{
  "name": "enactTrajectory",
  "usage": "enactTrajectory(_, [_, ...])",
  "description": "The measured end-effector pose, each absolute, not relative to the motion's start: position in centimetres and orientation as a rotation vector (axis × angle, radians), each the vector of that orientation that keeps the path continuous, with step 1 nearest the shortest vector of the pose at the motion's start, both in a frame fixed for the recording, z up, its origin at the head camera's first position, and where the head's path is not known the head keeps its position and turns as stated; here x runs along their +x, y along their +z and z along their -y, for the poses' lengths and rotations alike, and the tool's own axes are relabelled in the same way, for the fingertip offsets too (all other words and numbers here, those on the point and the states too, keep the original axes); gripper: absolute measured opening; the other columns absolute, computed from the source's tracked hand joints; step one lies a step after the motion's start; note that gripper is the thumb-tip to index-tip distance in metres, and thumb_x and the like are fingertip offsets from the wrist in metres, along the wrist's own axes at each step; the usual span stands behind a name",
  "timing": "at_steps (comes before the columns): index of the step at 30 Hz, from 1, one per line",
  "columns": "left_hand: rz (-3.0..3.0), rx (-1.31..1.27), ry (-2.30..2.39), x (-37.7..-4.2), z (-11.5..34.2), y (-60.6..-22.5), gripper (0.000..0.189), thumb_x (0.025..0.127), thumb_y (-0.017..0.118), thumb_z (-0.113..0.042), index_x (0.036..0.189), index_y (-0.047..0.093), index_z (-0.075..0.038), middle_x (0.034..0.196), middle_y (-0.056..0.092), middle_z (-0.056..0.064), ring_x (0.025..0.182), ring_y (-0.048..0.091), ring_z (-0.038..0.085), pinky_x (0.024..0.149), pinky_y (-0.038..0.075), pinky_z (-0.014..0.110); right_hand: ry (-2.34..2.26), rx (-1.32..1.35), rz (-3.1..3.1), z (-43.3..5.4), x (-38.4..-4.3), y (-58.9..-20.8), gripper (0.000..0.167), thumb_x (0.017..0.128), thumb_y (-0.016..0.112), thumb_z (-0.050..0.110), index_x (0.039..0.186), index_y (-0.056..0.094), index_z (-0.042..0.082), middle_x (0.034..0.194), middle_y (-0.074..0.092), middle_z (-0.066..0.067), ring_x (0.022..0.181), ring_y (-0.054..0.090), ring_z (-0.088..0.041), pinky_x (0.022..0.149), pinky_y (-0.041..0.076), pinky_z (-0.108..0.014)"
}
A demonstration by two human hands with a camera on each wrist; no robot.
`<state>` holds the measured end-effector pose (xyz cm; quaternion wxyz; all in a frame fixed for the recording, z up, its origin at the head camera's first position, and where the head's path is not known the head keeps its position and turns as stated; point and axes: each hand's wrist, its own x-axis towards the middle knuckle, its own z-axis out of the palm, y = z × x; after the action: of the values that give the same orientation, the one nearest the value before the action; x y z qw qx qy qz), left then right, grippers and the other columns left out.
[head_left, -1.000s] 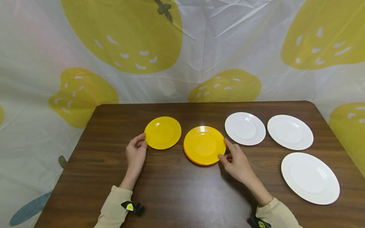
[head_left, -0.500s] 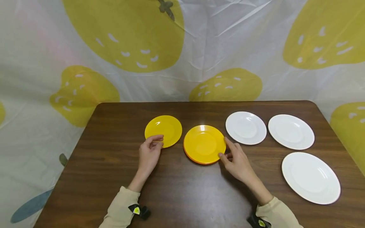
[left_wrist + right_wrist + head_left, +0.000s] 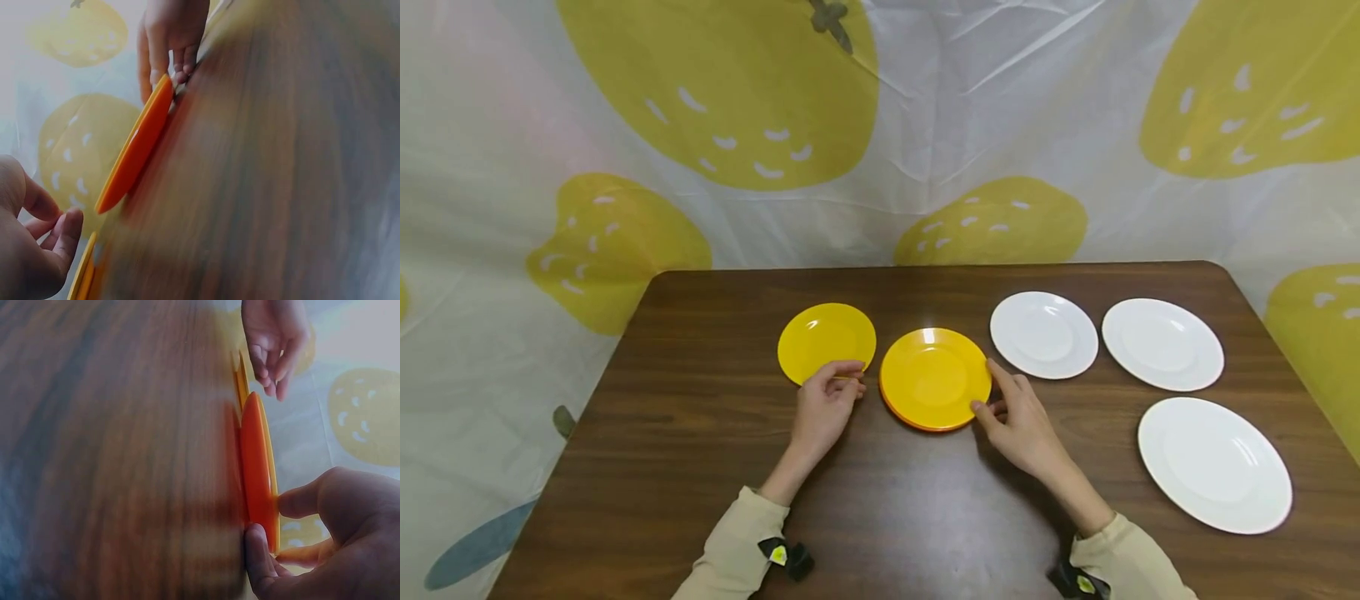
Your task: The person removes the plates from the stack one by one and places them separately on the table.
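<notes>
Near the middle of the table, in the head view, lies a stack of plates [image 3: 936, 379], yellow on top with orange-red showing below its rim. My right hand [image 3: 1021, 425] holds the right edge of this stack between thumb and fingers; the right wrist view shows the fingers [image 3: 257, 550] at the orange side. My left hand [image 3: 827, 407] is just left of the stack, fingers loosely bent, nothing between them. It overlaps the near edge of a single yellow plate [image 3: 823, 337]. In the left wrist view, the left thumb and fingertips [image 3: 70, 228] are apart from the orange stack [image 3: 137, 150].
Three white plates lie on the right: one small plate [image 3: 1043, 335] at the back, another [image 3: 1163, 344] beside it and a larger one [image 3: 1214, 465] nearer. The brown wooden table [image 3: 655, 417] ends at a lemon-printed cloth [image 3: 790, 225] hanging behind.
My left hand has left the rim of the single yellow plate and moved right across its near edge toward the stack. My right hand keeps its hold on the stack, and the plates stay put.
</notes>
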<state>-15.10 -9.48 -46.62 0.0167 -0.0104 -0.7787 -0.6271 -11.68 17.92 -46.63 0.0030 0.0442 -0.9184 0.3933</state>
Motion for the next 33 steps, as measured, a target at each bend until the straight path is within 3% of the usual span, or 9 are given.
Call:
enactTrajectory(7, [2.551, -0.070, -1.896, -14.3, 8.4, -46.5, 0.018, 0.096, 0.063, -0.003, 0.112, 0.072, 0.000, 0.107, 0.073, 0.017, 0.089, 0.073, 0.027, 0.081, 0.061, 0.030, 1.232, 0.137, 2.895, -17.9, -11.8, -46.7, 0.069, 0.094, 0.068, 0.011, 0.154, 0.036, -0.004, 0.116, 0.052, -0.022, 0.086, 0.064, -0.020, 0.079, 0.055, -0.033])
enactTrajectory(15, [2.662, -0.086, -1.774, -13.8, 7.8, -46.4, 0.022, 0.095, 0.066, -0.008, 0.116, 0.072, -0.005, 0.118, 0.071, 0.012, 0.098, 0.072, 0.023, 0.091, 0.059, 0.039, 1.229, 0.136, 2.897, -18.0, -11.9, -46.6, 0.069, 0.094, 0.068, 0.011, 0.153, 0.037, -0.004, 0.116, 0.052, -0.023, 0.086, 0.062, -0.022, 0.077, 0.053, -0.032])
enactTrajectory(21, [2.662, -0.092, -1.792, -14.0, 7.6, -46.3, 0.027, 0.095, 0.066, -0.009, 0.121, 0.070, -0.004, 0.118, 0.071, 0.013, 0.098, 0.072, 0.024, 0.091, 0.059, 0.038, 1.238, 0.152, 2.847, -18.1, -11.9, -46.5, 0.065, 0.092, 0.070, 0.009, 0.150, 0.043, -0.002, 0.110, 0.055, -0.021, 0.082, 0.062, -0.020, 0.073, 0.051, -0.030])
enactTrajectory(27, [2.667, -0.082, -1.799, -14.1, 7.4, -46.4, 0.036, 0.095, 0.065, -0.009, 0.131, 0.064, -0.004, 0.112, 0.068, 0.016, 0.094, 0.071, 0.023, 0.087, 0.060, 0.037, 1.250, 0.191, 2.802, -18.1, -11.9, -46.5, 0.051, 0.093, 0.068, 0.004, 0.141, 0.055, -0.003, 0.107, 0.055, -0.021, 0.080, 0.062, -0.020, 0.073, 0.051, -0.030])
enactTrajectory(33, [2.638, -0.114, -1.816, -14.3, 7.3, -46.7, 0.043, 0.094, 0.065, -0.004, 0.136, 0.057, -0.003, 0.108, 0.068, 0.018, 0.086, 0.070, 0.022, 0.082, 0.060, 0.035, 1.268, 0.164, 2.804, -18.2, -11.8, -46.7, 0.051, 0.094, 0.065, 0.001, 0.144, 0.052, -0.004, 0.109, 0.057, -0.020, 0.083, 0.064, -0.022, 0.075, 0.053, -0.033])
